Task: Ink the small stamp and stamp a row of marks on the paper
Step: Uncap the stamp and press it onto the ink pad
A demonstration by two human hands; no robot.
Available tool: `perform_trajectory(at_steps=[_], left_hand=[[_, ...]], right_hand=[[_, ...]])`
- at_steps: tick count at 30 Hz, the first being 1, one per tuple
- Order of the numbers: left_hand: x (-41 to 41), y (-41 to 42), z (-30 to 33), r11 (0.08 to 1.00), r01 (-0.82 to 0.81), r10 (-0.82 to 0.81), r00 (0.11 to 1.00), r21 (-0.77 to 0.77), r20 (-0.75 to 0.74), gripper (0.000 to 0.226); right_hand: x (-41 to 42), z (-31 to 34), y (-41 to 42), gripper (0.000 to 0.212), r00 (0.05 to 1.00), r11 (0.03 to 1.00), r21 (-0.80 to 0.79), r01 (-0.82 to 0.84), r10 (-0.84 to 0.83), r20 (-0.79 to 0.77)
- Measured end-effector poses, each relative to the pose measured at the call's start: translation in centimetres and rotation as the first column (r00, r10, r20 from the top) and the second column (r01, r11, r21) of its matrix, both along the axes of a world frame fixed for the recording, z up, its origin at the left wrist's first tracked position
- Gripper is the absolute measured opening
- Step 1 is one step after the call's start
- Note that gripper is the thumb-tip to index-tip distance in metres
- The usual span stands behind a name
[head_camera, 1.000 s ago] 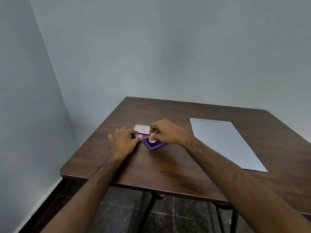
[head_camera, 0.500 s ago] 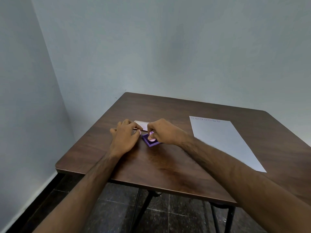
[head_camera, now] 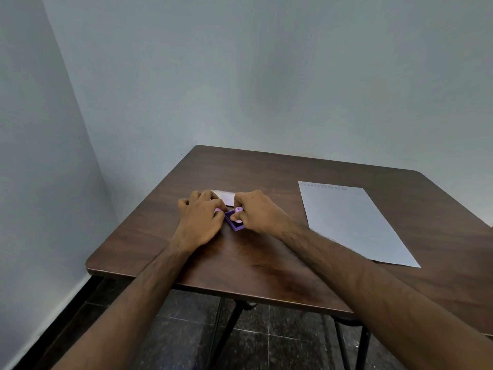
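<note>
Small stamp [head_camera: 238,210] upright on purple ink pad [head_camera: 236,226], pinched in right hand [head_camera: 257,213]; left hand [head_camera: 200,220] pressed beside the pad.

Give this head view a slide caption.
Right hand presses small stamp onto purple ink pad; left hand steadies it.

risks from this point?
The right hand holds the small stamp on the purple ink pad, far from the paper; wet ink might drip or smear in transit. The next mark must line up with the faint row at the paper's far edge, or it may overlap.
</note>
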State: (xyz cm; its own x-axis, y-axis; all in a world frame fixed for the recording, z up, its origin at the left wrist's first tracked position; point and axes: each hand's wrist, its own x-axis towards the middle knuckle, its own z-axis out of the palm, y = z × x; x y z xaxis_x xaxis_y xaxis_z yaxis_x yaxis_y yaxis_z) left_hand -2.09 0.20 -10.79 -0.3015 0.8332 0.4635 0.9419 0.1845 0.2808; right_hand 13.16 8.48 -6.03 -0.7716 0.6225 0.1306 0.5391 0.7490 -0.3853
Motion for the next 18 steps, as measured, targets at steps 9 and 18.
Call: perform_trajectory(at_steps=[9,18], left_hand=[[-0.2,0.03,-0.16,1.0,0.006,-0.007,1.0,0.003,0.01,0.033],[-0.1,0.07,-0.18,1.0,0.006,-0.006,1.0,0.025,0.017,0.034]], right_hand=[[0.33,0.35,0.37,0.01,0.998,0.998,-0.028,-0.062,0.062,-0.023],[0.02,-0.11,-0.09,0.016,1.0,1.0,-0.026,-0.011,0.011,-0.02]])
